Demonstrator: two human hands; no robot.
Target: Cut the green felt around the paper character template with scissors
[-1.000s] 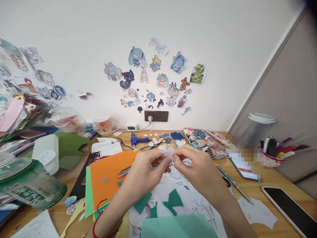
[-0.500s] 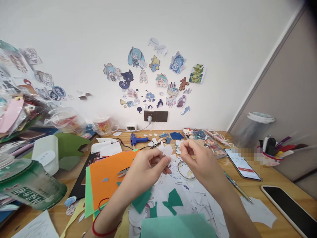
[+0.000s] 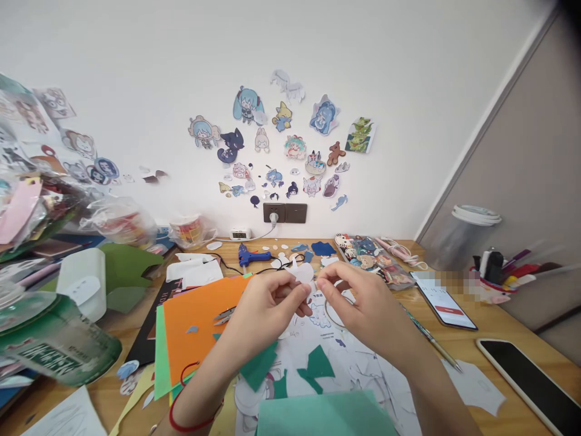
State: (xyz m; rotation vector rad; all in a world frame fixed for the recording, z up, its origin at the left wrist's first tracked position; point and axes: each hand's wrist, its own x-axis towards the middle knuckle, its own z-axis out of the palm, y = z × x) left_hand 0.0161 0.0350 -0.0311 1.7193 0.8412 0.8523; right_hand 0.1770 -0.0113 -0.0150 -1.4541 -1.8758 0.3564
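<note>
My left hand [image 3: 279, 301] is closed in a pinch on a small white paper cutout [image 3: 302, 274], whose rounded top stands up above the fingers. Just to its right, my right hand [image 3: 356, 297] has thumb and forefinger pressed together close to the cutout; whatever is between those fingertips is too small to make out. Beneath the right hand, a roll of tape [image 3: 330, 313] is partly covered. White printed paper [image 3: 313, 345] with dark green scraps [image 3: 320, 362] lies under both hands. A pair of scissors or snips [image 3: 224, 316], partly hidden by my left hand, rests on orange paper [image 3: 195, 318].
A blue glue gun [image 3: 254, 257] lies at the back. On the right are a lit phone [image 3: 445, 303], a dark phone [image 3: 531, 384], a pen [image 3: 433, 342] and a pen holder [image 3: 494, 290]. A green can [image 3: 54, 345] stands left; a teal sheet [image 3: 322, 415] lies in front.
My right hand has moved left and slightly down, bringing its fingertips nearer the white paper cutout. My left hand has stayed almost in place, still gripping the cutout.
</note>
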